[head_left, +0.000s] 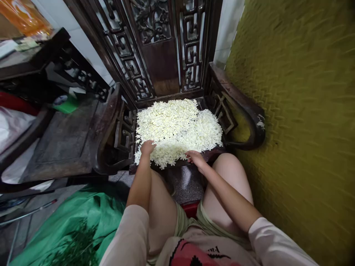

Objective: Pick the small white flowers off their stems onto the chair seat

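White blossoms (pixel 169 118) lie in a thick, loose layer on the seat (pixel 215 151) of a dark wooden chair (pixel 163 70) with a carved back, directly in front of the person. The left hand (pixel 148 147) is at the near left part of the layer, its fingers turned inward over the flowers. The right hand (pixel 195 159) is at the near right edge, fingers bent toward the blossoms. Between the two hands, which are apart, a patch of flowers is blurred. Whether either hand pinches a blossom cannot be told: the fingertips are small and partly covered. Most of the seat is hidden under the flowers. At the upper left, an orange packet (pixel 27 18) is cut off by the edge of the view; at the lower left, dark green sprigs (pixel 74 244) on a green sheet (pixel 80 207) are dim and also cut off.
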Demonstrator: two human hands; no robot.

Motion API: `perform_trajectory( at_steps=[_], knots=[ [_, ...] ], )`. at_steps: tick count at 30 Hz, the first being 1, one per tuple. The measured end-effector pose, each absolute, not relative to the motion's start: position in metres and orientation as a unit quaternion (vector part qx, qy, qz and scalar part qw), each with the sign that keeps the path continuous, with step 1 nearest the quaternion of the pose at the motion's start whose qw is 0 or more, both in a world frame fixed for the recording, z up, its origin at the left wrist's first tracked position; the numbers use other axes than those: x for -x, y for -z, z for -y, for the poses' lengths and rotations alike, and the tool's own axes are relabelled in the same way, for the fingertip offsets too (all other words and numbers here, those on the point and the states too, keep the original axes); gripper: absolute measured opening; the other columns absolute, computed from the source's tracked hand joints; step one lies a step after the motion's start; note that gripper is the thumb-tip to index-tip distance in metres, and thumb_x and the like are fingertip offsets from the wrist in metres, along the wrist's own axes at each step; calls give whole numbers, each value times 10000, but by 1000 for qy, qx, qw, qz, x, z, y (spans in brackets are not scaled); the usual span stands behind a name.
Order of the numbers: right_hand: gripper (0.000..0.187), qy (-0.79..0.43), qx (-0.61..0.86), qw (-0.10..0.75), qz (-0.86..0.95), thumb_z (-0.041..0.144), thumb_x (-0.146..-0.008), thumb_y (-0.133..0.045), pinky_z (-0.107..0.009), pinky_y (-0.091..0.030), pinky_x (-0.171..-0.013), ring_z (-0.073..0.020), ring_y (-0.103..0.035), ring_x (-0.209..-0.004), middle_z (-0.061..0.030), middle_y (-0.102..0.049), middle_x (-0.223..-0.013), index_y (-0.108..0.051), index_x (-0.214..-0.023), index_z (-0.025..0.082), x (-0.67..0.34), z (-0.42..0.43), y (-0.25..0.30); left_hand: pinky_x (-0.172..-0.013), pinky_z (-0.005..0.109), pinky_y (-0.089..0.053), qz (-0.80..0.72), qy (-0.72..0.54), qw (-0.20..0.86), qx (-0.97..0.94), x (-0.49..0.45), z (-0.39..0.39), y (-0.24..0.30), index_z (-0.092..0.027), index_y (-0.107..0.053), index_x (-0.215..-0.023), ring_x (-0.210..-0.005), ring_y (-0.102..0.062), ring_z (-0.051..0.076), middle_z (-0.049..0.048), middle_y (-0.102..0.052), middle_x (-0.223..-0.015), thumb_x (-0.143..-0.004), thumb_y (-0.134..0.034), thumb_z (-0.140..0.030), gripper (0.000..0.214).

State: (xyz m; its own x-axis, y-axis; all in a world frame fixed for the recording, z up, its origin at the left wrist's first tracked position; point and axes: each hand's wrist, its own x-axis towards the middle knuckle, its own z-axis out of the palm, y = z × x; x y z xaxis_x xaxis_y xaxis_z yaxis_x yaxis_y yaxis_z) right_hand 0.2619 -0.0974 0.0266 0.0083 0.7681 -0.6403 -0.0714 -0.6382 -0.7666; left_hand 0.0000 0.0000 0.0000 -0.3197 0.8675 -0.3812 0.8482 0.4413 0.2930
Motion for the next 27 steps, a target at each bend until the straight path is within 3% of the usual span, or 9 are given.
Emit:
perform_trajectory(
  at_steps=[5, 10, 15, 22, 27],
  knots=[
    [128, -643, 642, 318, 272, 256, -674, -506, -221, -351, -502, -89, -477, -483, 0, -590, -633, -595, -695, 166, -261, 97, -27, -797, 419, -390, -844, -10, 174, -507, -5, 0, -3, -188, -671, -799, -952, -555, 312, 126, -639, -990, -625, -578, -260, 210],
    [135, -641, 646, 311, 276, 265, -672, -502, -220, -345, -496, -91, -474, -486, 2, -583, -632, -591, -696, 166, -261, 97, -26, -811, 467, -368, -872, -16, 150, -466, -3, 0, -9, -158, -665, -815, -955, -556, 334, 170, -628, -990, -624, -565, -237, 229],
    [146, -637, 644, 313, 287, 279, -663, -511, -222, -337, -496, -90, -472, -480, 6, -579, -630, -590, -705, 163, -262, 98, -22, -760, 416, -400, -874, -57, 211, -434, 8, 1, -16, -143, -651, -905, -963, -563, 325, 172, -625, -1004, -631, -557, -242, 306],
    [146, -634, 640, 319, 294, 267, -665, -502, -220, -338, -497, -90, -473, -494, -3, -582, -637, -589, -700, 155, -264, 98, -25, -742, 339, -430, -864, -149, 242, -416, 26, 6, -4, -116, -655, -887, -918, -586, 266, 150, -644, -964, -701, -522, -270, 276],
    [145, -632, 641, 322, 294, 262, -672, -496, -209, -331, -487, -87, -469, -499, -6, -577, -637, -583, -711, 152, -264, 98, -26, -665, 285, -453, -836, -203, 238, -450, 28, 5, 9, -88, -643, -880, -763, -609, 196, 128, -656, -819, -754, -438, -234, 282]
  ],
)
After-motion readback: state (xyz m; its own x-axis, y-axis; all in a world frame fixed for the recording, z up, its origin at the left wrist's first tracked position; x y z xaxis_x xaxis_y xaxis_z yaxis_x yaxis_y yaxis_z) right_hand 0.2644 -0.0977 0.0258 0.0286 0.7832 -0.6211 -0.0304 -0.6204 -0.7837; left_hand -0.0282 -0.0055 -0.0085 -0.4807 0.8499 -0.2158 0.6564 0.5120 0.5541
